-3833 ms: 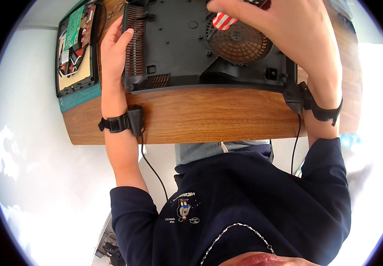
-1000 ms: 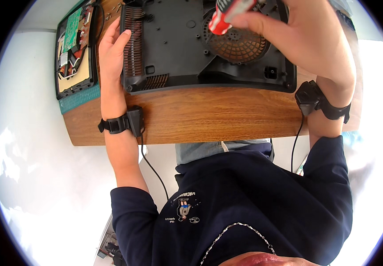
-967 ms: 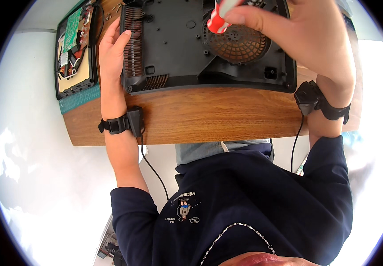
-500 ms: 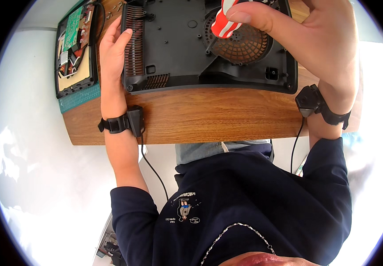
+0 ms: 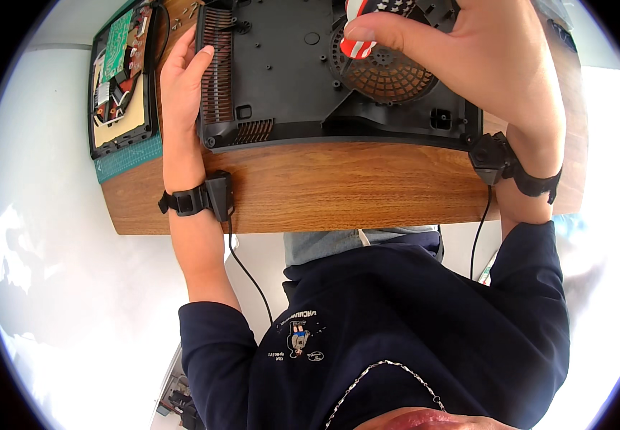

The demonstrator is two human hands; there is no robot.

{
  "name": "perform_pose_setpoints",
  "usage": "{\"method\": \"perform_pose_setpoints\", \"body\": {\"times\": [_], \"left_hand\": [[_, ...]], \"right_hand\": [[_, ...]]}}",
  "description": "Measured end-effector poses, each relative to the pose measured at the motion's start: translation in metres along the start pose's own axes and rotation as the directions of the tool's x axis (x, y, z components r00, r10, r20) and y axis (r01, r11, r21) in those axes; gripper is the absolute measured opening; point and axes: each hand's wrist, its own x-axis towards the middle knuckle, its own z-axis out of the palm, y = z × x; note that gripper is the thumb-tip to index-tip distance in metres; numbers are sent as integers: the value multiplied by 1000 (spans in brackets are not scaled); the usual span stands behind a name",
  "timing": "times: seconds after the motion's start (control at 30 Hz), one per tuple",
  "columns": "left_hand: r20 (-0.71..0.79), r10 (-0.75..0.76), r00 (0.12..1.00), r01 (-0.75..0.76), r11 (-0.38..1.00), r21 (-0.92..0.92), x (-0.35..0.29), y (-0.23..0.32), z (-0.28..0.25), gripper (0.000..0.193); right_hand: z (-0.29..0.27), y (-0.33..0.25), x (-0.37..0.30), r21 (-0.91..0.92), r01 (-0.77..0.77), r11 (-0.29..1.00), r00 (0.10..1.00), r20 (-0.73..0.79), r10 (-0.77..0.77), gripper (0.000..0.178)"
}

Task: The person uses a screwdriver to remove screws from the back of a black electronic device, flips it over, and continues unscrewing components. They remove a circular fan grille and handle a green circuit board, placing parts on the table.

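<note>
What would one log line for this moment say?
left hand: flat on black housing, left edge | right hand: grips red-and-white striped tool handle over round fan grille | housing on wooden table

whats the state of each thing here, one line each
black appliance casing: flat on the wooden table, vented underside up
left hand: pressed on the casing's left edge
right hand: closed on the red-and-white striped screwdriver handle, over the round fan grille
circuit board: exposed, on the green mat
</note>
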Motion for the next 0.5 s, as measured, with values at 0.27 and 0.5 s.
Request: {"method": "perform_pose_setpoints", "body": {"times": [0.27, 0.5], "left_hand": [[-9, 1, 1000, -1, 1000, -4, 2, -1, 1, 47], [3, 0, 1000, 0, 1000, -9, 2, -1, 0, 47]], "right_hand": [[2, 3, 4, -93, 253, 963, 966, -37, -257, 45], [-9, -26, 7, -275, 4, 961, 985, 168, 44, 32]]}}
